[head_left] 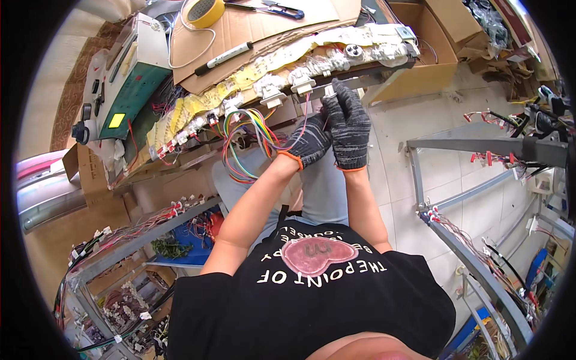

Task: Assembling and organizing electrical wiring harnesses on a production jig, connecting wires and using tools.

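Note:
Both hands wear dark grey knit gloves with orange cuffs and meet in front of the bench edge. My left hand [310, 143] is closed around a loop of multicoloured wires [230, 144], which hangs out to its left. Close beside it, my right hand [350, 129] pinches a small white connector [329, 90] between thumb and fingertips. A pink wire [307, 105] runs up from the left hand towards a white connector block [300, 80] on the bench edge. Another white block [270, 90] sits just left of that one. The gloves hide the wire ends.
A yellow-taped strip [231, 81] with several white connectors lines the bench edge. Behind it, cardboard [258, 33] carries a marker [224, 58], a tape roll [204, 12] and a cutter knife [282, 9]. A teal-and-white instrument box [135, 72] stands left. Metal frames [486, 144] hung with wires flank me.

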A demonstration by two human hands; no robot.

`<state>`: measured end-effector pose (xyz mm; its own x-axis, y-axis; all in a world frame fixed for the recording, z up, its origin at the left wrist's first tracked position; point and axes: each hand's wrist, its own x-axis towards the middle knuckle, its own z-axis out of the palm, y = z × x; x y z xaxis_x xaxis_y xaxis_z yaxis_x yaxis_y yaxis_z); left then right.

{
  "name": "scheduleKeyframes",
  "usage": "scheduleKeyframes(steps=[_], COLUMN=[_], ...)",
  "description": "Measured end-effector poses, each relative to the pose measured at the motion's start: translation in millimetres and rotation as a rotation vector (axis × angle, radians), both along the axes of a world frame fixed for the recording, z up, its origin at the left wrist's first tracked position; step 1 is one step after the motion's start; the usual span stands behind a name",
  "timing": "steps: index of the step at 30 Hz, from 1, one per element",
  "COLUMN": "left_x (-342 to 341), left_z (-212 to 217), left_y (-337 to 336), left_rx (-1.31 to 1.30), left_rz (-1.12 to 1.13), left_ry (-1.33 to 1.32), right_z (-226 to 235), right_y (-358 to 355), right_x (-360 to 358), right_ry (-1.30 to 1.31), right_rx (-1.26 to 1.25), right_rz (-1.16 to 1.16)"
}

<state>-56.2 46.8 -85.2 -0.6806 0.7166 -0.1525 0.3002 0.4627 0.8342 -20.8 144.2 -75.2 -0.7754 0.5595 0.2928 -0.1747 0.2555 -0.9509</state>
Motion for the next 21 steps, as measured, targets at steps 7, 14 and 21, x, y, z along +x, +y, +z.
scheduleKeyframes(steps=[7,14,21], left_x=[-5,-1,-2], left_z=[15,20,19], left_y=[3,3,4], left_rx=[-0.196,-0.067,0.074], left_rz=[-0.098,0.177,0.247], left_ry=[0.227,0.097,0.106], right_z=[1,3,-7], right_y=[1,0,0], right_x=[-14,-24,-25], right_ry=[-0.030,0.000,-0.063], right_rx=[-0.278,-0.404,-0.461], right_rz=[0.008,0.061,0.025])
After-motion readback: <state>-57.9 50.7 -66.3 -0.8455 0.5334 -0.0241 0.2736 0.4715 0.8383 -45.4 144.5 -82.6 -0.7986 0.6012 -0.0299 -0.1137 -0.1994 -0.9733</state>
